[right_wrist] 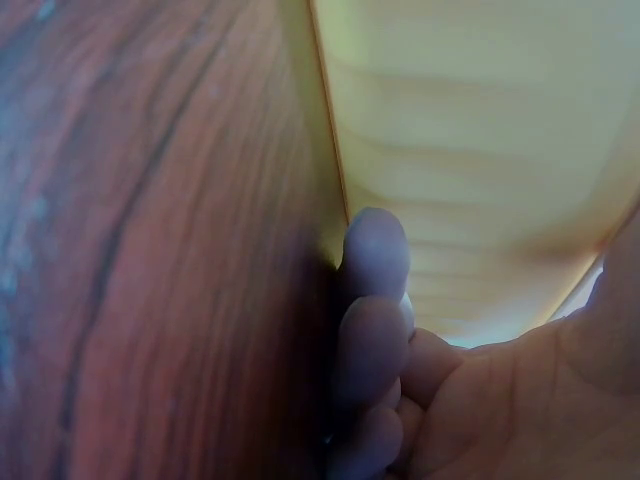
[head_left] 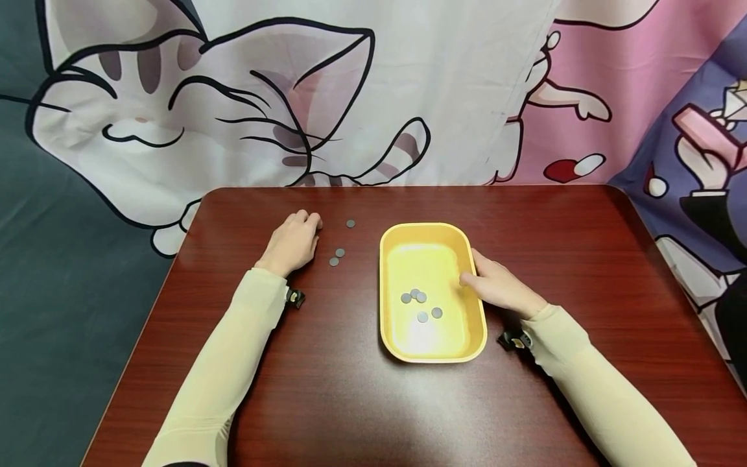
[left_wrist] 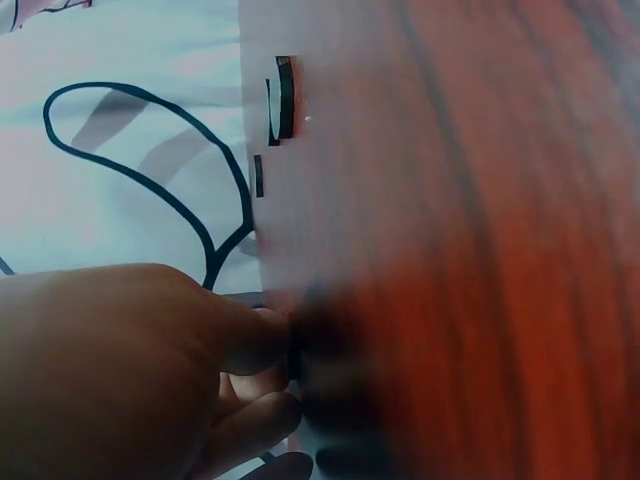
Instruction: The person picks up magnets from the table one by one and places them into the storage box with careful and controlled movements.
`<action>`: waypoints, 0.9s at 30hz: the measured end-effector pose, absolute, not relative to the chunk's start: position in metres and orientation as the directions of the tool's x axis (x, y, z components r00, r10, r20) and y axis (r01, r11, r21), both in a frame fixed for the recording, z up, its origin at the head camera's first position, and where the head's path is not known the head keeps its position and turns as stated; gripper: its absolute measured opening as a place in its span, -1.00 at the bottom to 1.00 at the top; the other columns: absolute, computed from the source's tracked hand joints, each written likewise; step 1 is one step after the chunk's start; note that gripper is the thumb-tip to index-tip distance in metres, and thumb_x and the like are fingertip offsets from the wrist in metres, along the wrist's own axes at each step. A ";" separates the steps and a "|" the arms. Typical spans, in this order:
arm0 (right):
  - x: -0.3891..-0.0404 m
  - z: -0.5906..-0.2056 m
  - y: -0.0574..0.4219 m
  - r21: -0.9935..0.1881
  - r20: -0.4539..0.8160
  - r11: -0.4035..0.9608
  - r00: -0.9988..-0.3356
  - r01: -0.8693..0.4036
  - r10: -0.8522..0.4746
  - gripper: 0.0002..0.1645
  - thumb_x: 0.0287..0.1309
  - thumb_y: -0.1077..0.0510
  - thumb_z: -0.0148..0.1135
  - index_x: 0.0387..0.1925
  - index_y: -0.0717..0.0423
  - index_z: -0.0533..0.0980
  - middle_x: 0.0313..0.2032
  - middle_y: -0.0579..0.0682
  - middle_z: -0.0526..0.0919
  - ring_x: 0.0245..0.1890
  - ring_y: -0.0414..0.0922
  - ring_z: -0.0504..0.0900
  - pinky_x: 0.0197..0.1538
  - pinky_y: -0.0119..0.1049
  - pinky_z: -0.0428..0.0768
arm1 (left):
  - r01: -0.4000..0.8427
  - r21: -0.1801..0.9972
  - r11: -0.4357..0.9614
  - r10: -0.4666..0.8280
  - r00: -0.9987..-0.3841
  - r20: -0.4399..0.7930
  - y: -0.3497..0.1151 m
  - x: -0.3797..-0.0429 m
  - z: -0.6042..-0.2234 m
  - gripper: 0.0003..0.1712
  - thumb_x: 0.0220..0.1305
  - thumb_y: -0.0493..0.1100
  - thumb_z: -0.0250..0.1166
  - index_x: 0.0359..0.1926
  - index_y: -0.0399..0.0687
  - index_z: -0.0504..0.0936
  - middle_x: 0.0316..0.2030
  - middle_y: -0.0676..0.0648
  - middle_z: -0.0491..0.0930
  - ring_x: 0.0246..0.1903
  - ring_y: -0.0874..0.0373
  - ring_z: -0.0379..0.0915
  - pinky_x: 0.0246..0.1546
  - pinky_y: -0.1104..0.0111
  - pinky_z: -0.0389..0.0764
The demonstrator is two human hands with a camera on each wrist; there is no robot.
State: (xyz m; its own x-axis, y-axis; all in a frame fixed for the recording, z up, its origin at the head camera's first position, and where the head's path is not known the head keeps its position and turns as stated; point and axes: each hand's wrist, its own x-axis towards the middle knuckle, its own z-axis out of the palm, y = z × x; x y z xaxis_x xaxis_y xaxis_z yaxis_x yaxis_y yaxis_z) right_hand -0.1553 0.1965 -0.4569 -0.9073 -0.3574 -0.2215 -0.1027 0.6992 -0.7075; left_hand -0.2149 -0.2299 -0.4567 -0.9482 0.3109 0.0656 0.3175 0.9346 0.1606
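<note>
Five coins (head_left: 421,297) sit in the tray (head_left: 428,259) the right hand (head_left: 503,285) grips at three o'clock; three loose coins (head_left: 340,253) remain toward ten, and whether the left hand (head_left: 293,244) pinches another I can't tell.

Can see an upright, shallow yellow tray with rounded corners (head_left: 403,259), five small round grey discs (head_left: 422,297) inside, and three similar grey discs (head_left: 334,262) lying left of it.

Three loose coins (head_left: 340,252) lie on the bench (head_left: 350,402), just right of the left grip (head_left: 292,243). Further right, I see a tray (head_left: 428,266) against the right grip's (head_left: 503,283) left side, five coins (head_left: 423,317) inside. Beyond both, a cloth (head_left: 443,97) hangs behind the bench.
</note>
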 end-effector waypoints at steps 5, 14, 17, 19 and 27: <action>-0.155 -0.458 0.195 -0.700 -0.225 0.707 -0.907 -0.103 -0.355 -0.37 0.27 0.16 0.10 0.36 0.20 0.30 -0.01 0.24 0.70 -0.22 -0.07 0.75 -0.09 -0.17 0.71 | 0.303 0.142 0.943 0.305 -0.952 0.008 -0.229 -0.213 -0.453 -0.85 0.49 -0.25 0.06 -0.03 -0.23 0.44 -0.10 -0.29 0.49 -0.10 -0.24 0.45 -0.04 -0.02 0.60; -0.156 -0.459 0.195 -0.689 -0.236 0.718 -0.907 -0.098 -0.350 -0.35 0.28 0.14 0.09 0.38 0.19 0.29 -0.01 0.23 0.71 -0.20 -0.06 0.76 -0.05 -0.10 0.72 | 0.271 0.155 0.950 0.285 -0.956 -0.073 -0.232 -0.208 -0.449 -0.83 0.57 -0.22 -0.11 -0.05 -0.26 0.34 -0.11 -0.33 0.40 -0.13 -0.26 0.42 -0.05 -0.04 0.56; -0.156 -0.459 0.196 -0.686 -0.241 0.722 -0.906 -0.095 -0.348 -0.34 0.28 0.13 0.08 0.39 0.19 0.28 -0.01 0.23 0.71 -0.20 -0.06 0.76 -0.05 -0.10 0.72 | 0.290 0.179 0.940 0.304 -0.951 -0.055 -0.232 -0.207 -0.448 -0.86 0.55 -0.26 -0.09 -0.04 -0.24 0.36 -0.11 -0.33 0.39 -0.17 -0.26 0.46 -0.05 -0.01 0.57; -0.156 -0.458 0.196 -0.686 -0.243 0.722 -0.906 -0.093 -0.348 -0.34 0.28 0.13 0.08 0.39 0.19 0.28 0.00 0.23 0.71 -0.20 -0.06 0.76 -0.05 -0.09 0.72 | 0.309 0.207 0.928 0.322 -0.946 -0.032 -0.231 -0.205 -0.447 -0.86 0.53 -0.29 -0.08 -0.05 -0.23 0.39 -0.11 -0.33 0.38 -0.21 -0.25 0.48 -0.06 0.02 0.58; -0.156 -0.457 0.197 -0.686 -0.229 0.720 -0.909 -0.103 -0.349 -0.36 0.26 0.14 0.09 0.36 0.20 0.30 -0.03 0.22 0.72 -0.21 -0.06 0.76 -0.05 -0.10 0.72 | 0.370 0.256 0.893 0.363 -0.929 0.078 -0.223 -0.202 -0.442 -0.81 0.48 -0.33 -0.04 -0.11 -0.22 0.52 -0.11 -0.28 0.38 -0.27 -0.17 0.51 -0.09 0.10 0.60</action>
